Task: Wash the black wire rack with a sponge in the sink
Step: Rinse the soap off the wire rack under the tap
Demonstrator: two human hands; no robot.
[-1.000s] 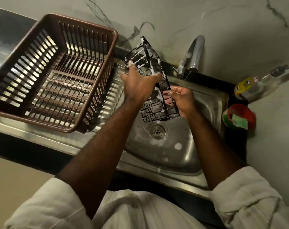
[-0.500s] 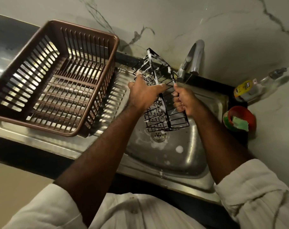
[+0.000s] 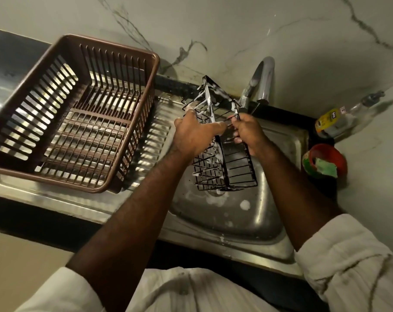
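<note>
Standing at the counter and reading L to R. A brown plastic basket (image 3: 112, 47) w/ slatted walls sits on the steel draining board (image 3: 157, 134), just beside the basin.

L hand (image 3: 195, 136): over the basin, back of hand up. Fingers are curled over the left side of the black wire rack (image 3: 233, 167) and the thumb reaches toward the ctr bar. It has a firm hold on the wires.

Rack: held in the air above the sink (image 3: 247, 224) and tilted. The far end is raised toward the wall and the low end hangs just over the drain. White foam clings to the upper wires and the ctr bar. Foam spots (image 3: 245, 204) lie on the basin floor.

R hand (image 3: 249, 134): on the rack's right side near the top, fingers wrapped tight round the edge wires. Cannot tell whether either palm also hides a scrubber.

A chrome tap (image 3: 261, 79) rises from the back ledge behind the rack's far end.

At right on the counter, a clear bottle (image 3: 339, 118) w/ a yellow label sits by the wall. Nearer, a red bowl (image 3: 330, 150) holds a green sponge (image 3: 326, 169), well apart from both hands.

White sleeves (image 3: 348, 262) are pushed up both forearms.
</note>
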